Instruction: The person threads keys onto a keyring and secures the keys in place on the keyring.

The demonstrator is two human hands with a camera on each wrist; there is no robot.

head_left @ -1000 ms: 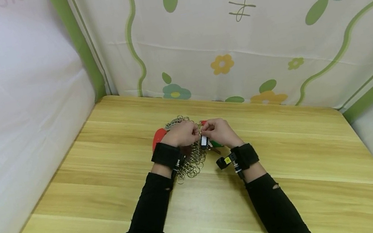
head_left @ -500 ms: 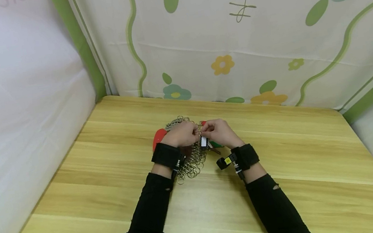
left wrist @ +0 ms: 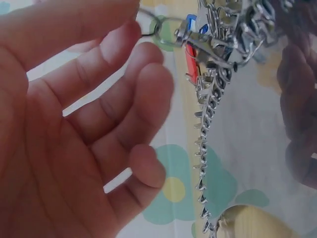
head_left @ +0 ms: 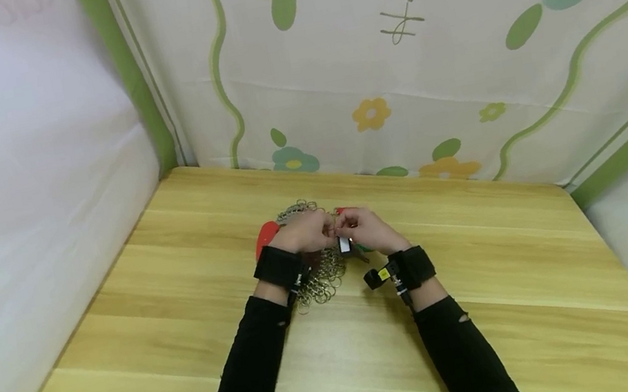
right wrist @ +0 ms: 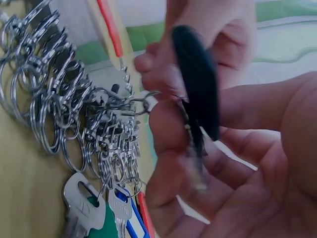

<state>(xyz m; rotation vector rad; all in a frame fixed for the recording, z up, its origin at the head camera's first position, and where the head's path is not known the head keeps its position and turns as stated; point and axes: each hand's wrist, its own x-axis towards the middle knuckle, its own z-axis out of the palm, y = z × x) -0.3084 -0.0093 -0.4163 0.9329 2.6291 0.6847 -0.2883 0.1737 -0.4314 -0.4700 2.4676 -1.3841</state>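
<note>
My left hand (head_left: 306, 231) pinches a metal key ring (left wrist: 148, 24) between thumb and index finger. The ring links to a swivel clasp (left wrist: 198, 42) on a bunch of many key rings (head_left: 322, 280). Tip to tip with it, my right hand (head_left: 372, 229) pinches the same ring area, where a black key tag (right wrist: 199, 84) with a white label hangs beside a blurred key (right wrist: 197, 173). Whether the tag's key is fully threaded on the ring is hidden by the fingers. More silver keys (right wrist: 83, 206) hang from the bunch, with green and blue tags.
A red flat piece (head_left: 266, 237) lies left of the bunch, partly under my left hand. The wooden table (head_left: 497, 304) extends around. White cloth walls (head_left: 32, 168) stand at the left and back.
The head view has tilted slightly, so the scene sits a little lower. Both hands stay together at the ring, with the labelled tag shifting slightly beneath the right fingers.
</note>
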